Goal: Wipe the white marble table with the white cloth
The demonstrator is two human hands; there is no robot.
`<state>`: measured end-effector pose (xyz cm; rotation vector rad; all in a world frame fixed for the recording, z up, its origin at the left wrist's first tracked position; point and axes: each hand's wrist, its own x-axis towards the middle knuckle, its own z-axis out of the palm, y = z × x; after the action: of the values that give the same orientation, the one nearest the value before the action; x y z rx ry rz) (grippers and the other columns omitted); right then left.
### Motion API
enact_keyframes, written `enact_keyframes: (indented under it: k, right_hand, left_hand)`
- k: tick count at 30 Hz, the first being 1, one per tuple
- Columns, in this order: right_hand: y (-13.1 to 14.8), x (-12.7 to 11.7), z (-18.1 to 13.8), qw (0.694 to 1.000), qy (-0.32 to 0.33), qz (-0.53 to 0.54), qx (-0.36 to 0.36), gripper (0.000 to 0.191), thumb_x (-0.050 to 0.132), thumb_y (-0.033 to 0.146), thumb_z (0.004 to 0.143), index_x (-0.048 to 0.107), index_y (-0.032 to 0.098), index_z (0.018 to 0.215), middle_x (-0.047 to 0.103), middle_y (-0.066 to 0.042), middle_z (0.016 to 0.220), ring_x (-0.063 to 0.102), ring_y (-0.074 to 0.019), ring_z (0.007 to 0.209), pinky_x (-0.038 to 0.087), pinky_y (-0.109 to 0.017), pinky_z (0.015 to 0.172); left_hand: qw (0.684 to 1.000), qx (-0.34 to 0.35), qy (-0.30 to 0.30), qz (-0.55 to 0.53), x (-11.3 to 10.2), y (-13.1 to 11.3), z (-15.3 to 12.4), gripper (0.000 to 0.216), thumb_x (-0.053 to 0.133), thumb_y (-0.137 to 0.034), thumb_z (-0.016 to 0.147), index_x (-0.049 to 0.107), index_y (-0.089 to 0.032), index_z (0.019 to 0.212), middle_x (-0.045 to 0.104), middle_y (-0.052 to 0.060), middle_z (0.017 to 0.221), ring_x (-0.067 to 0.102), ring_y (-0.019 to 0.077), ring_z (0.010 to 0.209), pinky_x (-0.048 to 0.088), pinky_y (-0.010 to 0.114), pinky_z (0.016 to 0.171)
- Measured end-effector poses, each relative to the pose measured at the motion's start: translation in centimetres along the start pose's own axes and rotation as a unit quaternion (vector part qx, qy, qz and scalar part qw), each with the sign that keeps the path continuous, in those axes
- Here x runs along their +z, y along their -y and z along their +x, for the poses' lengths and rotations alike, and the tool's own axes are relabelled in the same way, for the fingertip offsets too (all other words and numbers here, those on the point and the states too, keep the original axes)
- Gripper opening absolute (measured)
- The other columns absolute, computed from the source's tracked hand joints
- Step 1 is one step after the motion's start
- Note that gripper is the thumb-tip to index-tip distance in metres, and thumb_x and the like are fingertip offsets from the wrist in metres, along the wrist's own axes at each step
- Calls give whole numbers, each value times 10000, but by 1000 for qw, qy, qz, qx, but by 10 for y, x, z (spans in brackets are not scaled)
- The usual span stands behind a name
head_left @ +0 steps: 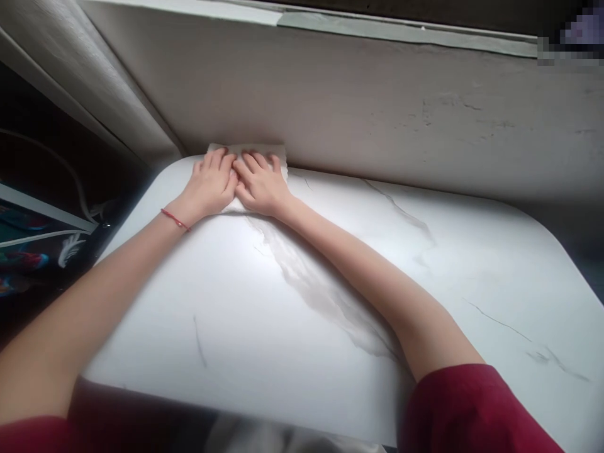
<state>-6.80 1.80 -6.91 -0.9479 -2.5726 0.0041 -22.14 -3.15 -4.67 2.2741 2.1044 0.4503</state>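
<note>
White marble-patterned tabletop [226, 283], rounded at its far corners and streaked with grey veins, fills most of the view; take its middle as the clock's centre. A pale cloth [236, 206] lies at eleven o'clock, against the far edge. The person's left hand [211, 179] and right hand [263, 182] rest side by side on it, palms down, fingers spread a little and slightly bent, pressing it from above; whether any fingertip pinches it, I cannot tell. A thin red bracelet [175, 218] circles the left wrist. Directly beyond the cloth, a scuffed wall [358, 107] stands in the way from eleven to two o'clock, topped by a narrow pale ledge [377, 31]. A rounded pillar [132, 82] blocks the space between ten and eleven, close to the table's corner. At nine o'clock, beside the table, pale strips [56, 236] cross a dark gap. Maroon sleeves [472, 409] enter at four and eight. A pixelated purplish patch sits between one and two.
</note>
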Motion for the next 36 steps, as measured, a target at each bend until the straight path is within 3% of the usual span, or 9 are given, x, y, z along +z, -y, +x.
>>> enact_keyframes:
  k: [5, 10, 18, 22, 26, 28, 31, 36]
  right_hand:
    - [1, -1, 1, 1000, 14, -22, 6, 544, 206, 297, 1023, 443, 198, 1503, 420, -148, 1593, 326, -343, 1514, 134, -755, 1202]
    - [-1, 0, 1, 1000, 15, -8, 6, 530, 208, 328, 1041, 465, 216, 1491, 437, -140, 1580, 328, -335, 1511, 160, -758, 1193]
    - [2, -6, 2, 998, 32, -42, 26, 513, 240, 331, 1041, 468, 219, 1487, 429, -132, 1600, 352, -312, 1493, 205, -719, 1208]
    - [8, -14, 1, 996, 46, -71, 32, 513, 233, 327, 1044, 468, 241, 1491, 408, -111, 1626, 334, -291, 1518, 232, -676, 1228]
    - [13, -22, -6, 996, 55, -66, 38, 538, 213, 289, 1035, 455, 208, 1509, 404, -128, 1629, 332, -284, 1525, 226, -681, 1230]
    - [16, -28, -16, 996, 67, -54, 29, 552, 222, 287, 1032, 435, 161, 1526, 391, -159, 1632, 317, -296, 1533, 202, -696, 1231]
    - [22, -37, -42, 996, 81, -40, 9, 565, 254, 290, 1030, 401, 122, 1549, 358, -193, 1647, 291, -327, 1544, 174, -724, 1220]
    - [45, -62, -125, 995, 80, -44, -38, 597, 287, 404, 1057, 396, 79, 1546, 353, -244, 1640, 307, -385, 1518, 229, -748, 1170]
  left_hand:
    - [998, -19, -3, -59, 1, 1, 1, 786, 188, -679, 928, 409, -215, 1523, 367, 36, 1654, 42, 331, 1617, 172, 548, 1276]
    - [996, -8, -2, -87, 4, 5, 3, 877, 160, -728, 862, 381, -220, 1542, 463, -15, 1600, -83, 276, 1621, 119, 534, 1288]
    - [995, 22, 14, -93, 3, 10, 6, 1010, 101, -762, 820, 341, -115, 1558, 412, 1, 1648, -11, 267, 1623, 47, 489, 1312]
    - [996, 32, 6, -82, 3, 14, 6, 968, 114, -750, 860, 315, -132, 1578, 377, -11, 1668, 30, 299, 1617, 96, 528, 1308]
    - [999, 42, 20, -19, 0, 12, 1, 837, 161, -585, 957, 355, -56, 1576, 268, 168, 1698, 131, 417, 1592, 171, 621, 1261]
    - [998, 49, 41, 10, -2, 7, -7, 762, 178, -476, 992, 349, -15, 1574, 252, 255, 1678, 154, 452, 1580, 212, 656, 1228]
    - [996, 64, 52, 42, -8, -9, -33, 683, 224, -386, 1011, 350, -37, 1585, 294, 272, 1652, 191, 454, 1566, 281, 655, 1192]
    - [986, 121, 42, 107, -29, -54, -109, 647, 300, -408, 997, 485, -83, 1525, 423, 266, 1558, 383, 458, 1439, 340, 638, 1143]
